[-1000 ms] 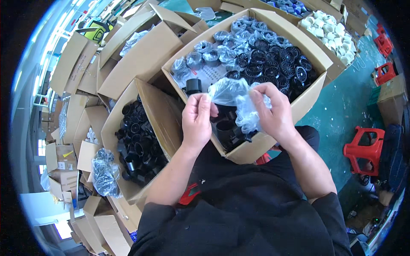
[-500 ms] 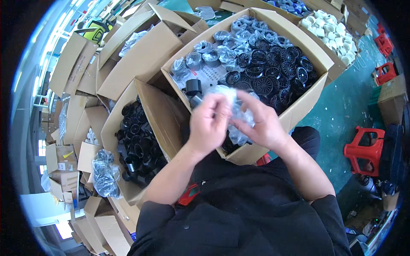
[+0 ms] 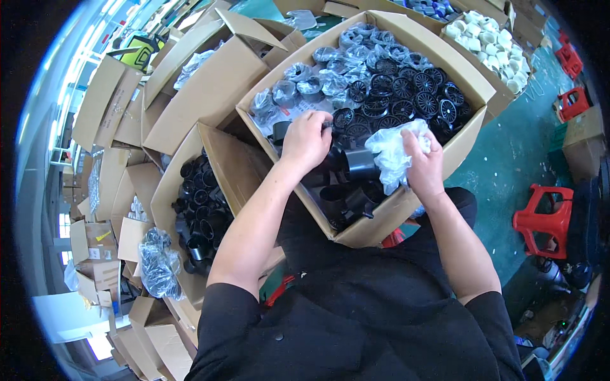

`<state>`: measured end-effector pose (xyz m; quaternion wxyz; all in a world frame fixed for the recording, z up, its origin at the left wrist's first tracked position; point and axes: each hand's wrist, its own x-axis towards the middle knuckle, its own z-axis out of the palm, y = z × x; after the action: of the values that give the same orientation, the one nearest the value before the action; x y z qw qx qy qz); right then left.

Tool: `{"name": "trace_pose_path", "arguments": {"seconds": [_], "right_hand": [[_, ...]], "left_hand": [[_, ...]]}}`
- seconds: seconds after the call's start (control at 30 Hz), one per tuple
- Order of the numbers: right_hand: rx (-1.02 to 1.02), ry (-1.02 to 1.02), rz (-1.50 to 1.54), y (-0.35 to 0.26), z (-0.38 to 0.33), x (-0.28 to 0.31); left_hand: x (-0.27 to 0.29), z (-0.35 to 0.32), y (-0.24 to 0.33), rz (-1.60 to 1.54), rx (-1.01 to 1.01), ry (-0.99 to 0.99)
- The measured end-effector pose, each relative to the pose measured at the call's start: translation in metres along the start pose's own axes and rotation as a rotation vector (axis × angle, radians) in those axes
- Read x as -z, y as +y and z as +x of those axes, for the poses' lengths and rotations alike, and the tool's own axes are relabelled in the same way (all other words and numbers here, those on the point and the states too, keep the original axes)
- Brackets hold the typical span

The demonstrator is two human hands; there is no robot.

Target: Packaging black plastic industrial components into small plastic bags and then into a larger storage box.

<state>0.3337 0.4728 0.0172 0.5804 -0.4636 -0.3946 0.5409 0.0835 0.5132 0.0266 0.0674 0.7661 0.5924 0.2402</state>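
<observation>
My right hand (image 3: 424, 164) is closed on a crumpled clear plastic bag (image 3: 395, 155), held over the near right side of a big cardboard box (image 3: 460, 146). My left hand (image 3: 307, 143) is inside the same box, fingers curled round a black plastic part that they mostly hide. Between the hands is a black tubular fitting (image 3: 361, 164), its right end against the bag; whether it goes inside cannot be made out. More black fittings (image 3: 340, 197) lie in the near corner. Farther back are black spoked round pieces (image 3: 427, 103) and several bagged pieces (image 3: 298, 71).
To the left, a second carton (image 3: 166, 206) holds loose black parts (image 3: 206, 203), with a bagged bundle (image 3: 159, 263) beside it. White cup-shaped parts (image 3: 489, 47) fill a box at the far right. A red stool (image 3: 543, 219) stands on the green floor (image 3: 486, 190).
My hands have moved apart: the left went down among the black parts, the right shifted right with the bag. The bag, earlier blurred between both hands, now hangs spread out from the right.
</observation>
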Motion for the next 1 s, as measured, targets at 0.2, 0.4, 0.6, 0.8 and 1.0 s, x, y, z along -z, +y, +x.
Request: {"name": "trace_pose_path", "arguments": {"seconds": [0.2,0.4,0.6,0.8,1.0], "right_hand": [[0.028,-0.036,-0.01,0.0,0.0,0.003],[0.045,-0.053,-0.048,0.0,0.0,0.0],[-0.019,-0.098,-0.006,0.007,0.002,0.004],[0.08,-0.144,-0.12,0.01,0.004,0.005],[0.264,-0.208,-0.385,-0.032,-0.019,-0.03]], "left_hand": [[-0.005,0.029,-0.001,0.113,0.039,-0.255],[-0.008,0.027,-0.002,0.28,0.068,-0.319],[0.011,0.02,0.006,-0.076,0.215,-0.165],[0.031,-0.004,0.03,-0.997,0.402,-0.098],[0.027,-0.037,0.04,-1.586,0.495,-0.115]]}}
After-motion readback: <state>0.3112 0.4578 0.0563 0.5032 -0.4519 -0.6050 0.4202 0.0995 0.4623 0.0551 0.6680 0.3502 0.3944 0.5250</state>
